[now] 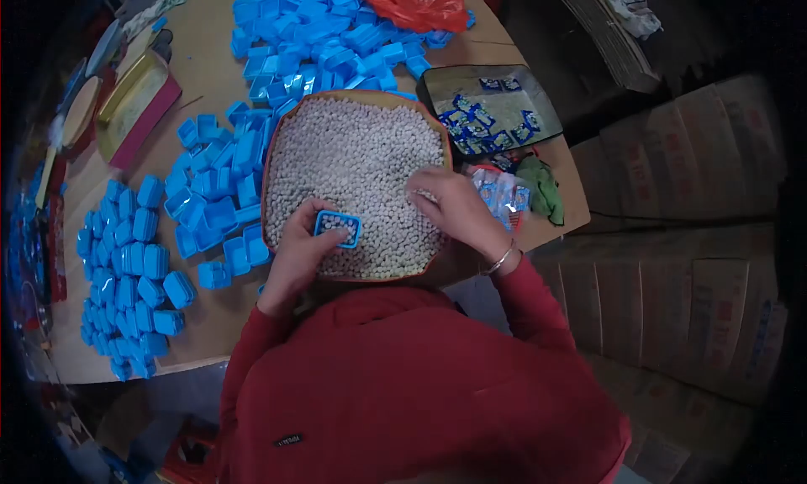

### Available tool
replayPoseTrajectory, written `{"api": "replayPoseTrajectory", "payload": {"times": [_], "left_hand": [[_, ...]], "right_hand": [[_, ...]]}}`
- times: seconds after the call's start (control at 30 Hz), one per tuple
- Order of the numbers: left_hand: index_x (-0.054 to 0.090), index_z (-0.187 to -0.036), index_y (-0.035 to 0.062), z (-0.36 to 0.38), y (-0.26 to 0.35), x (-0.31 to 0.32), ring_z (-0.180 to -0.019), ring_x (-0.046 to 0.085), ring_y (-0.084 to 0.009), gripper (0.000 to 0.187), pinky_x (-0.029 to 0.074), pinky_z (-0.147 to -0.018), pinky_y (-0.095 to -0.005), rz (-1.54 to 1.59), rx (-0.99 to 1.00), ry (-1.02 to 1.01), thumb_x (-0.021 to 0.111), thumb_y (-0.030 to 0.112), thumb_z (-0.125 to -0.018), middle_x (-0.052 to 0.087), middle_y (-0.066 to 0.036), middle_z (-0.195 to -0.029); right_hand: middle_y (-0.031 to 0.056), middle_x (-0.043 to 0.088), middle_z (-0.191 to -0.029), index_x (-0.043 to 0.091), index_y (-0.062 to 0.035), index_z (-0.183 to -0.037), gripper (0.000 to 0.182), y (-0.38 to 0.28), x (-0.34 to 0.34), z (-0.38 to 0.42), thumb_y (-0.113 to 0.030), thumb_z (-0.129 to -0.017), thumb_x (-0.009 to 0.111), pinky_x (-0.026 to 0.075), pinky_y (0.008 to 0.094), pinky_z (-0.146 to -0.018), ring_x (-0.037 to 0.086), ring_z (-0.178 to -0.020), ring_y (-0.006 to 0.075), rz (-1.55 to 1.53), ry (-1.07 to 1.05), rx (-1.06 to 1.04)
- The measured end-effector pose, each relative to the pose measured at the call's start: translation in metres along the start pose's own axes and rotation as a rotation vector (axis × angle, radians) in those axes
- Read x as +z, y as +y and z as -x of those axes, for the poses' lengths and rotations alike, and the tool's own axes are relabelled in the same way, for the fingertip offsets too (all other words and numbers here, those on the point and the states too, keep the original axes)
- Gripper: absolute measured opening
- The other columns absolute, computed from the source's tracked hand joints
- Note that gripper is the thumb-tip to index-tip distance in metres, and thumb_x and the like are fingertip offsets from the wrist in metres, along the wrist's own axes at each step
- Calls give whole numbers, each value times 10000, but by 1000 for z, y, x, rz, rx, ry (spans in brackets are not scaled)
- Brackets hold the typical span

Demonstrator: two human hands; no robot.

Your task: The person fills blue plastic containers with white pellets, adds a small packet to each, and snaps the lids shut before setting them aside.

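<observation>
A wide, shallow tray (266, 194) with an orange rim is filled with small white balls (361, 139). My left hand (301, 253) grips a small blue plastic box (360, 233) above the front of the tray, its thumb over the near edge. Several of the white balls lie inside this box. My right hand (458, 208) is over the tray's right side, its fingers curled down close to the balls. What the right fingers hold, if anything, is hidden.
Open blue boxes (303, 30) pile up behind and left of the tray; closed ones (126, 265) stack further left. At right are a dark tray (538, 93) of small blue packets, a green cloth (542, 185) and cardboard boxes (672, 148). A red plastic bag (416, 0) lies at the back.
</observation>
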State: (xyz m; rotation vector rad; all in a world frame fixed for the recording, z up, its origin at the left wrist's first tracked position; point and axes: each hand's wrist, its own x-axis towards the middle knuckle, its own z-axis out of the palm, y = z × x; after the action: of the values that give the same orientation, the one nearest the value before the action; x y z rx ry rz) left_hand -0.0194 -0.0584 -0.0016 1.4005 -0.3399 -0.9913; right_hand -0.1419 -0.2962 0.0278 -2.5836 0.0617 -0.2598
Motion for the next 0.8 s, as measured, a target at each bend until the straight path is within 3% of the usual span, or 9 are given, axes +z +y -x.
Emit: {"api": "replayPoseTrajectory", "payload": {"times": [0.1,0.17,0.27,0.37,0.47,0.57,0.67,0.77,0.8], "left_hand": [[561,-1038,93,-4,-11,-1,-801,595,-66,173,493,-588,-217,134,7,56,633,74,-882,619,0,-917],[571,-1046,97,3,4,-1,-818,596,-71,173,511,-603,-225,65,-86,137,638,83,-888,609,6,-906],[565,-1038,81,7,-6,-3,-814,591,-71,155,521,-609,-227,180,119,126,634,113,-902,593,7,-903],[548,-1049,75,34,10,-8,-823,590,-55,173,520,-613,-217,197,168,147,633,123,-906,603,2,-930],[532,-1091,75,59,11,-31,-842,594,-55,222,522,-621,-217,222,237,227,643,128,-906,615,-4,-935],[546,-1073,62,95,10,-58,-828,613,-90,191,519,-678,-244,274,171,416,621,71,-898,622,-23,-939],[550,-1042,71,128,-14,-86,-812,610,-68,157,518,-621,-214,317,227,578,624,92,-905,612,-13,-915],[557,-1018,78,154,-27,-105,-790,614,-64,124,511,-624,-206,427,210,707,612,81,-906,612,-9,-902],[557,-1034,85,158,-33,-113,-784,615,-59,134,508,-624,-201,445,197,721,609,86,-911,617,-6,-908]], "right_hand": [[169,625,-892,632,2,-910,111,26,-28,-24,-54,-814,630,489,402,-714,614,-833,374,44,223,59],[182,633,-888,659,-3,-922,119,24,-45,-54,-33,-813,622,495,404,-705,624,-820,381,89,230,90],[157,645,-873,664,9,-933,121,-8,-37,-96,-24,-819,640,501,346,-690,650,-754,301,-223,90,114],[136,630,-865,660,-6,-913,103,-44,-1,-137,-32,-814,652,492,347,-680,630,-757,276,-259,-81,-221],[120,618,-900,647,-26,-873,83,-70,51,-194,-59,-797,644,494,404,-698,614,-835,319,-211,-148,-491],[114,634,-860,659,-42,-871,79,-107,111,-248,-93,-811,654,492,413,-705,617,-849,321,-123,-147,-559],[122,642,-887,688,-66,-902,167,-130,176,-311,-203,-810,662,505,416,-738,633,-867,315,169,-72,-677],[139,661,-861,703,-62,-881,237,-134,212,-355,-270,-768,695,519,412,-740,649,-822,317,97,106,-565],[149,666,-878,706,-66,-861,215,-126,221,-370,-249,-750,685,523,432,-746,650,-832,331,99,-17,-445]]}}
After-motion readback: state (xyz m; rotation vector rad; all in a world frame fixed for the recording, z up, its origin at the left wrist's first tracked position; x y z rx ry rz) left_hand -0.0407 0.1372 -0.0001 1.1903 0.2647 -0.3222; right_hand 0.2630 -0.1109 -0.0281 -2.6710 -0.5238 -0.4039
